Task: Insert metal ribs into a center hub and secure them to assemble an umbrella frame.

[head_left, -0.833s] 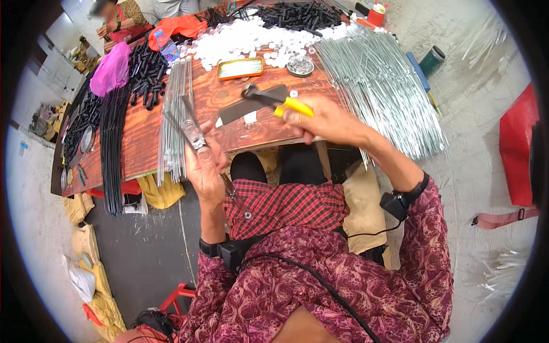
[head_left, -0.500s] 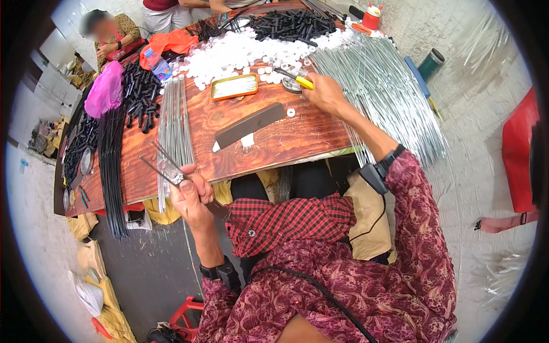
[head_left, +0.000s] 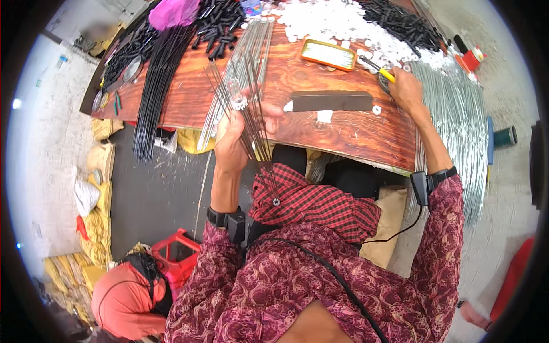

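My left hand (head_left: 230, 140), raised in front of the table's near edge, is closed around a bundle of thin dark rods (head_left: 251, 126). The rods fan out above the hand, and a clear plastic piece (head_left: 235, 94) sits among them at the fingertips. Their lower ends run down to a small round hub (head_left: 276, 202) over the checked cloth on my lap. At the right side of the table, my right hand (head_left: 407, 91) grips a yellow-handled tool (head_left: 385, 74). Its dark tip points up and left, over a round tin (head_left: 384, 86) partly hidden by the hand.
On the wooden table (head_left: 274, 131) lie a dark flat bar (head_left: 331, 101), an orange-rimmed tray (head_left: 328, 54) and a white ring (head_left: 376, 110). Piles of white caps (head_left: 320, 20) and black tubes (head_left: 394, 23) fill the back. Silver rods (head_left: 452, 114) and black rods (head_left: 163, 86) overhang the front edge.
The view has swung, so the table appears shifted right and up. My left hand has tipped the rods more upright, and more of them show spread out. The right hand keeps the tool by the tin.
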`<action>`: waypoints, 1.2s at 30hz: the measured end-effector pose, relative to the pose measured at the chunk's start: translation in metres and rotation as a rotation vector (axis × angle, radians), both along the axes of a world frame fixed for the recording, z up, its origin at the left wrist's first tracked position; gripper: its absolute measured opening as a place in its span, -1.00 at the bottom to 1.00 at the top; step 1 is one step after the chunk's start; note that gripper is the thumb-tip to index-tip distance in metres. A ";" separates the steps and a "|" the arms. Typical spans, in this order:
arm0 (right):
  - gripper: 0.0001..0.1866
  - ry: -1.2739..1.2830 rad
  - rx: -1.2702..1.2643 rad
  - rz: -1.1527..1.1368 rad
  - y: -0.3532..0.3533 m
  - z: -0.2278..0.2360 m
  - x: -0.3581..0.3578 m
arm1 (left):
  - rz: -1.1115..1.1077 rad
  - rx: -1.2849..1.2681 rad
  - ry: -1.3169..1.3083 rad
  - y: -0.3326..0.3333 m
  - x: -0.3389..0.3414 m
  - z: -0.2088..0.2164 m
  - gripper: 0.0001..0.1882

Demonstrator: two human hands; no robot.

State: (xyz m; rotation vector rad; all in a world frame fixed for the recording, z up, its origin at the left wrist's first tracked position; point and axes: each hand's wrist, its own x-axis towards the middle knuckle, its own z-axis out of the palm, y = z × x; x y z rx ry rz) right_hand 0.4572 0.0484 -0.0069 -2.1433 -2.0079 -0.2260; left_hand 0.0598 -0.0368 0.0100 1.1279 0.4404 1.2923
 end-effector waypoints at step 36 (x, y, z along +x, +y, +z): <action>-0.76 0.059 0.080 0.036 0.003 -0.014 -0.001 | 0.012 0.008 -0.088 -0.020 -0.010 0.005 -0.30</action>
